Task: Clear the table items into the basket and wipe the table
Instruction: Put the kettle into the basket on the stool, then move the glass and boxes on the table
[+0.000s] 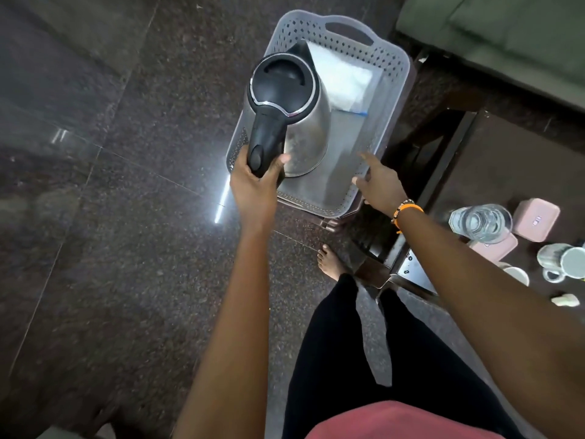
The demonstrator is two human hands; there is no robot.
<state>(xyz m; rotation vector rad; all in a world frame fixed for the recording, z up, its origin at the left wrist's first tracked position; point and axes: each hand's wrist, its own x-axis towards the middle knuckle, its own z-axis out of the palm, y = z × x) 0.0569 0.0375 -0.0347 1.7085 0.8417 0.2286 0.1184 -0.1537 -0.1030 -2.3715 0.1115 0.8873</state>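
Observation:
A steel electric kettle (300,128) with a black lid and handle hangs over the near left part of a translucent grey basket (392,77). My left hand (256,179) is shut on the kettle's handle. A white folded cloth (342,80) lies inside the basket at the far end. My right hand (380,182) rests open at the basket's near right rim, fingers spread. On the dark table (493,172) at the right stand a glass jar (481,221), two pink boxes (535,218), and mugs (566,261).
The basket sits on a low stool above a dark speckled stone floor (126,217). A green sofa (506,36) fills the top right corner. My bare foot (329,261) and black trouser legs are below the basket. A small pale crumpled scrap (566,301) lies on the table.

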